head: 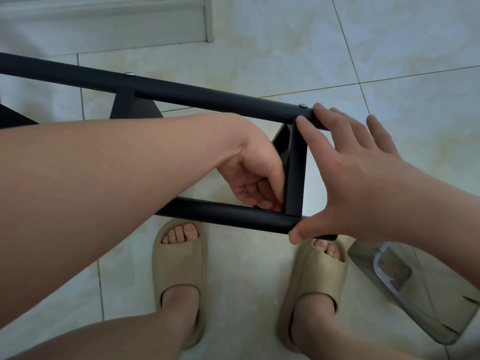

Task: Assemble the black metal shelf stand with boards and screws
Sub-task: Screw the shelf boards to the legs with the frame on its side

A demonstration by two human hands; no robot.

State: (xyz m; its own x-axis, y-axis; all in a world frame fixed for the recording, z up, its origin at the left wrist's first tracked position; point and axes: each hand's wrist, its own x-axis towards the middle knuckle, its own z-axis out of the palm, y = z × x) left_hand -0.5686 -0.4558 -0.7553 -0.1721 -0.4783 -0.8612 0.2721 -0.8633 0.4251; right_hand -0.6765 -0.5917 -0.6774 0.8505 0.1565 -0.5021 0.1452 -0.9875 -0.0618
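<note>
The black metal shelf stand lies on its side above the tiled floor. Its far tube (207, 97) and near tube (220, 213) are joined by a short black board (296, 172). A silver screw head (302, 106) sits on the far tube above that board. My left hand (254, 175) reaches between the tubes, its fingers curled at the board's lower end by the near tube; what the fingertips hold is hidden. My right hand (355, 178) spans the stand's end, with straight fingers on the far tube and the thumb pressing the near tube's tip.
A second black board (135, 107) with its own screw (129, 73) joins the far tube further left. My feet in beige slippers (179, 268) stand under the near tube. A clear plastic package (405, 289) lies on the floor at right. White trim (130, 22) runs along the top left.
</note>
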